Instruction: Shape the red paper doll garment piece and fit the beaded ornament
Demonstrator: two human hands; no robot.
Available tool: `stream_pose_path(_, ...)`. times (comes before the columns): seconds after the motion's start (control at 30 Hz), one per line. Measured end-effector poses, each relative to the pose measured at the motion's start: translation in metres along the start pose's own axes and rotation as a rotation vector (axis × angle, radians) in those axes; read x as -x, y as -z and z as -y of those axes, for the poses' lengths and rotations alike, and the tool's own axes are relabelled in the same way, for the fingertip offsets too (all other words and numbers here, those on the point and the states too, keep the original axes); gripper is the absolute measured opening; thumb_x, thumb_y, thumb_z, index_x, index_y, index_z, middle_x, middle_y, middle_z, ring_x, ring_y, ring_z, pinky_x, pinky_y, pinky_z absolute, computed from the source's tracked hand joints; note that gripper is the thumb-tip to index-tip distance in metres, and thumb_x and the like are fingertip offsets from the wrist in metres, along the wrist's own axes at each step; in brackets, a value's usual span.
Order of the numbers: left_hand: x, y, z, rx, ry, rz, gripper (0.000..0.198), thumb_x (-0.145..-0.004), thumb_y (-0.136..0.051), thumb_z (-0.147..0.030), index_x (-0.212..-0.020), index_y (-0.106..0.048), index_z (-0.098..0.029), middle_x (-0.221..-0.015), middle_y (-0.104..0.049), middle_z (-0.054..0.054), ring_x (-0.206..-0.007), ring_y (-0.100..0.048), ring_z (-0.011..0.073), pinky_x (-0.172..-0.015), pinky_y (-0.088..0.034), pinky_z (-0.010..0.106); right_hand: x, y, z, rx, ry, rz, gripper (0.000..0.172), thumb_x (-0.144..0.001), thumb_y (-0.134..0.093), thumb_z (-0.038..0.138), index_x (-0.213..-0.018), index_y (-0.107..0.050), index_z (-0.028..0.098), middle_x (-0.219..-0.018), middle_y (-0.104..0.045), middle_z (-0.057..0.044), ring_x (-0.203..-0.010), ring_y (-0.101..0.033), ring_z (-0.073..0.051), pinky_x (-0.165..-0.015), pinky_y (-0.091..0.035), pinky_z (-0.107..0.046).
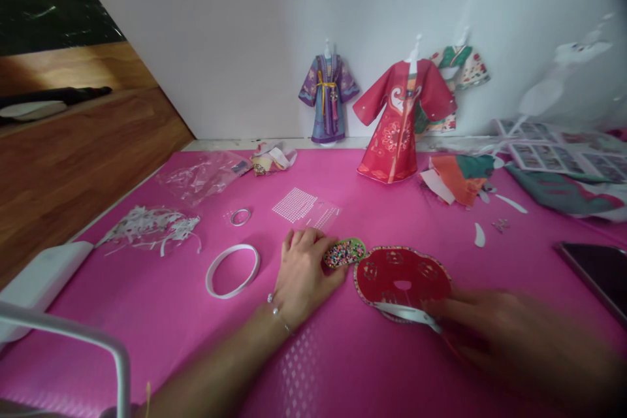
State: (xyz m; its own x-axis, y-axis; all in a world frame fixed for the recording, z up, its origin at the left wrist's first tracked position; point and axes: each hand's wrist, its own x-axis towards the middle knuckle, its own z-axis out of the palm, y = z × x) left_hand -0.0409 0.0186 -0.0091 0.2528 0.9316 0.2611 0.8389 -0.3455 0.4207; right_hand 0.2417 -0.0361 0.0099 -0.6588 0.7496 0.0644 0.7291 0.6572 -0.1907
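My left hand (306,261) rests on the pink mat, its thumb and fingers closed around one end of a small green-rimmed oval (345,253) covered in multicoloured dots or beads. To its right lies a red scalloped piece (426,284) with a patterned edge and gold-toned motifs. Blurred by motion, my right hand (499,333) grips scissors (404,312). Their pale blades lie across the lower edge of the red piece. The scissors' handles are mostly hidden by the hand.
A roll of white tape (209,277) and a smaller ring (240,217) lie to the left, near paper scraps (151,225). Behind stand small forms in a purple robe (327,101) and a red robe (389,137). A dark phone-like slab (595,274) is at right.
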Motion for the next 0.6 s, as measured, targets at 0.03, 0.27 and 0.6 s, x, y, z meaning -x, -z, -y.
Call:
stream_pose_path(0.03, 0.0001, -0.0003, 0.0003, -0.002, 0.000, 0.003, 0.033, -0.076, -0.073, -0.029, -0.109, -0.070, -0.024, -0.099, -0.066, 0.003, -0.098, -0.058, 0.0260, -0.105, -0.037, 0.055, 0.0000, -0.0001, 0.0001, -0.007, 0.001, -0.002, 0.032, -0.080, -0.053, 0.016, -0.103, -0.069, 0.032, -0.083, -0.076, 0.004, -0.058, -0.071, -0.019, -0.046, -0.048, -0.028)
stream_pose_path(0.27, 0.0009, 0.0000, 0.0016, 0.000, -0.012, 0.033, 0.040, -0.076, -0.073, -0.028, -0.115, -0.068, -0.022, -0.103, -0.066, 0.005, -0.102, -0.058, 0.0271, -0.107, -0.035, 0.056, -0.0005, 0.0011, 0.0017, 0.002, -0.007, 0.006, 0.033, -0.079, -0.052, 0.014, -0.101, -0.069, 0.032, -0.078, -0.075, 0.005, -0.057, -0.070, -0.019, -0.045, -0.047, -0.029)
stream_pose_path(0.6, 0.0022, 0.0079, 0.0005, 0.144, -0.109, 0.003, 0.026, -0.080, -0.068, -0.025, -0.107, -0.066, -0.023, -0.110, -0.062, 0.007, -0.105, -0.057, 0.0259, -0.106, -0.037, 0.052, 0.0014, 0.0025, -0.0002, 0.000, -0.012, 0.022, 0.032, -0.080, -0.054, 0.015, -0.105, -0.067, 0.032, -0.083, -0.076, 0.006, -0.058, -0.071, -0.015, -0.046, -0.045, -0.025)
